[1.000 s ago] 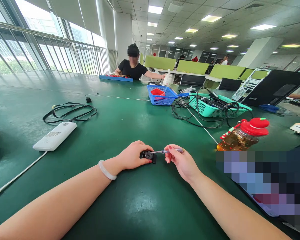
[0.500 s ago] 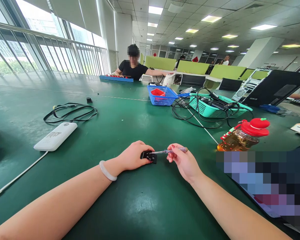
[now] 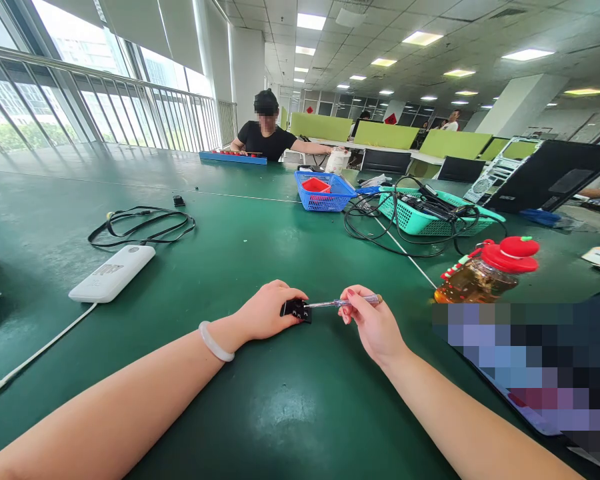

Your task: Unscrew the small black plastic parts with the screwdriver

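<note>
Black part [image 3: 297, 309], one. Small, with a few bright fittings on its upper face; located centrally, at the green tabletop [image 3: 280, 413]. Long axis ran roughly left to right, the right end angled slightly toward the person.

Left hand [image 3: 266, 311], with a pale bracelet [image 3: 214, 341] at the wrist. The nearer of the two: it touched the black part directly. Its fingers [image 3: 298, 295] pinched the piece at the left end, index on the far side and thumb on the near side, leaving the right end exposed.

Right hand [image 3: 377, 327]. Stood apart from the black part, to its right. Thumb and forefinger were pressed together on the handle of the screwdriver; the remaining fingers were curled beneath.

Screwdriver [image 3: 330, 304], one, with a translucent handle. Lay nearly level, the shaft pointing left from the right hand and bridging the gap; its tip met the upper face of the black part. Whether the tip was seated in a fitting could not be told.

Surroundings: a white device [image 3: 111, 275] well off to the left; a blue basket [image 3: 325, 200] and a turquoise basket [image 3: 405, 220] beyond; a red-lidded jar [image 3: 480, 277] to the right.
</note>
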Demonstrator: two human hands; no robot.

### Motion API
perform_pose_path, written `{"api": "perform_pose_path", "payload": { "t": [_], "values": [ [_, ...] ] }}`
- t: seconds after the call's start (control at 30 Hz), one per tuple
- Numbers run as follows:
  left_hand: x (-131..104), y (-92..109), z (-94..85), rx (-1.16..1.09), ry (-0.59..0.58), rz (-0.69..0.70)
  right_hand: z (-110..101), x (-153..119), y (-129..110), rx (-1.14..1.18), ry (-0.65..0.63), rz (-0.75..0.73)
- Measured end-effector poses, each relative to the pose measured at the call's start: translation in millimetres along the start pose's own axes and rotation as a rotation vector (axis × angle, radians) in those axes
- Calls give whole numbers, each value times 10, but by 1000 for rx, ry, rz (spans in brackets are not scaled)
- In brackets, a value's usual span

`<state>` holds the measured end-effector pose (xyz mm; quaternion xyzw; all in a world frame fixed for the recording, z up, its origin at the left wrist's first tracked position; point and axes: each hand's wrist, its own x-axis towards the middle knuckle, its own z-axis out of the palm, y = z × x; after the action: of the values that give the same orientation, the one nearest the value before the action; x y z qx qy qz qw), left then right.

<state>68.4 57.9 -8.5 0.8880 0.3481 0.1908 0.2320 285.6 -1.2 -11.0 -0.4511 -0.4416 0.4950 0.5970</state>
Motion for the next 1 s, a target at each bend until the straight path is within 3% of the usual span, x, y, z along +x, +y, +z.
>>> {"api": "perform_pose_path", "payload": {
  "t": [0.47, 0.7, 0.87, 1.0],
  "values": [
    [14, -21, 7, 31, -9, 19, -14, -17, 29, -67, -74, -64],
    [14, -45, 19, 13, 2, 12, -3, -71, -7, -292, -26, -95],
    [13, -50, 24, 15, 0, 16, 9, -151, -73, -480, 65, -282],
    [9, -41, 23, 11, 10, 20, 60, -227, -111, -654, -5, -425]
  ]
}}
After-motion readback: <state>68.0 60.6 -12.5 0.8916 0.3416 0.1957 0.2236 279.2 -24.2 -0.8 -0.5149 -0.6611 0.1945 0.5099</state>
